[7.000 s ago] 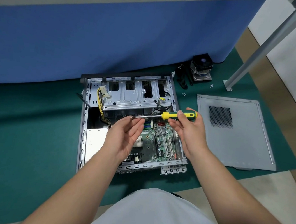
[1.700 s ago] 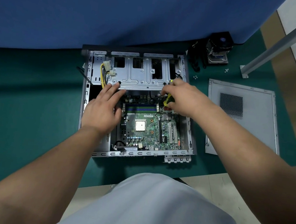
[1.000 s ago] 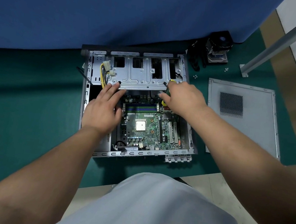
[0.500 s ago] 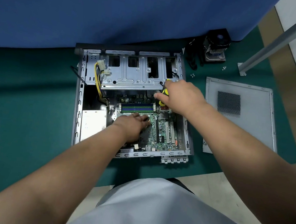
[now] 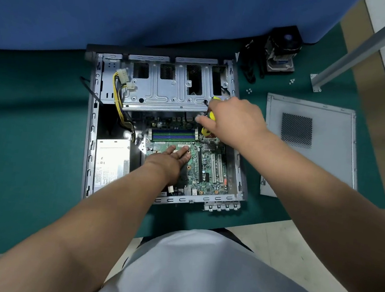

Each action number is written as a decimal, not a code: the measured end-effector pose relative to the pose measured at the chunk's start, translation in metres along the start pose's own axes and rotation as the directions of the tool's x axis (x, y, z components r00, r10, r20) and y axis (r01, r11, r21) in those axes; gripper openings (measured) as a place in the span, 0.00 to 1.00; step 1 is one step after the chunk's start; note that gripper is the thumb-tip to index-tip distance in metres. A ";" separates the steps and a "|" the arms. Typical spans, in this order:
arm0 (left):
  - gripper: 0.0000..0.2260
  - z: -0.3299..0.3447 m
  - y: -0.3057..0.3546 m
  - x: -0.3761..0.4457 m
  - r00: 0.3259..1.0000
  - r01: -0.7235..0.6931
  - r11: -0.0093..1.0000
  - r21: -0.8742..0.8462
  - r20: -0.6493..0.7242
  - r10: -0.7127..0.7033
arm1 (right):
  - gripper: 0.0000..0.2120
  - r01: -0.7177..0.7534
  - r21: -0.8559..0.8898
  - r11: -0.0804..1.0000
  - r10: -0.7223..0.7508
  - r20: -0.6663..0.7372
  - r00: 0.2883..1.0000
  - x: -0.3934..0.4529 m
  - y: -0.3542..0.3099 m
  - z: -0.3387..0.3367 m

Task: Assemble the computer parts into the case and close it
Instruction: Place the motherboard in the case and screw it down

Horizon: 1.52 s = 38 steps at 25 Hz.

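Observation:
An open grey computer case [image 5: 89, 132] lies flat on the green mat. Inside it sit the green motherboard [image 5: 207, 172], a silver power supply [image 5: 111, 162] at the left and a metal drive cage [image 5: 166, 95] at the far end. My left hand [image 5: 172, 159] lies flat on the motherboard with straight fingers, over the processor area. My right hand [image 5: 234, 119] grips a yellow-handled screwdriver [image 5: 211, 116] upright at the board's far right corner, just below the cage; its tip is hidden.
The grey side panel [image 5: 311, 166] lies on the mat right of the case. A black CPU cooler [image 5: 281, 52] and small screws [image 5: 249, 91] sit beyond the case's far right corner. A blue partition rises behind, and a metal table leg [image 5: 371, 44] slants at the right.
My left hand left the drive cage's edge and now lies flat on the motherboard. My right hand keeps the screwdriver at the same corner.

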<state>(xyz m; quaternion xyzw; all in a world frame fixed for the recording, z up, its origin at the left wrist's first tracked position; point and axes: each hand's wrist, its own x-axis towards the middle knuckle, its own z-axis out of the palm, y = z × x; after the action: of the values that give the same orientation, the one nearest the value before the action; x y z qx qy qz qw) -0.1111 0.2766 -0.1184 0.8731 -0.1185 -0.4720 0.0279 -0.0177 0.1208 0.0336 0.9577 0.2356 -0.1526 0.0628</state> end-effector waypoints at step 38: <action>0.40 0.006 -0.001 0.000 0.998 -0.008 0.999 -0.041 -0.057 0.006 | 0.17 0.140 0.139 0.980 -0.154 0.097 0.983 -0.002 0.014 -0.004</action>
<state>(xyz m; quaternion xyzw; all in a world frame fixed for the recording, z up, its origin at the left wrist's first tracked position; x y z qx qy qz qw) -0.1162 0.2779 -0.1217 0.8850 -0.1111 -0.4493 0.0508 -0.0116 0.1082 0.0387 0.9300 0.2917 -0.2235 0.0005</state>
